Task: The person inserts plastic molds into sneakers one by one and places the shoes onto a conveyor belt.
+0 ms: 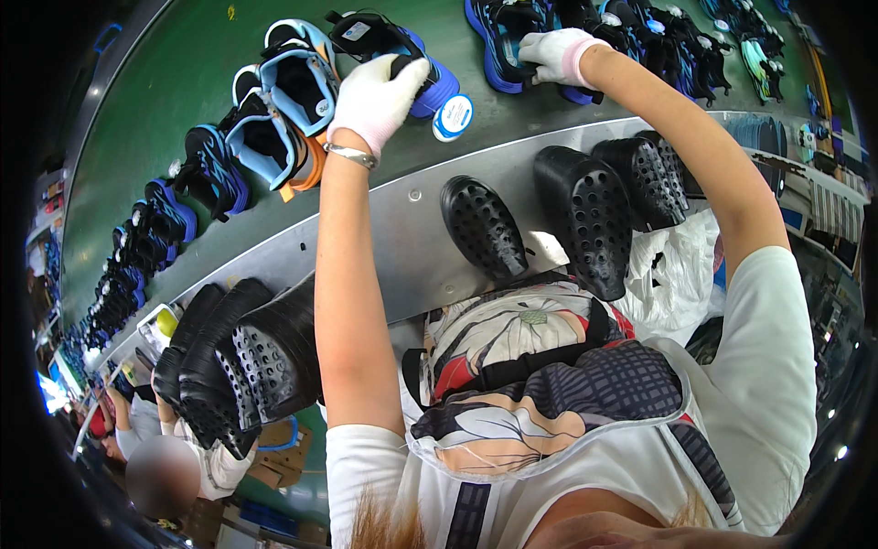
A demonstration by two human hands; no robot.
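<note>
Left hand [375, 96] gripping black-blue sandal [389, 50] w/ round tag, right hand [558, 57] clamped on another sandal [501, 37] nr belt's [183, 73] front edge; best keep soles flat, straps untwisted.

Both arms bare, stretched forward and up from short white sleeves. Left hand [375, 96] in a white glove, metal bracelet at the wrist, fingers [402, 73] curled down in a grip, back of hand showing. Right hand [553, 55] also in a white glove with pink cuff, elbow bent, fingers closed in a grasp.
</note>
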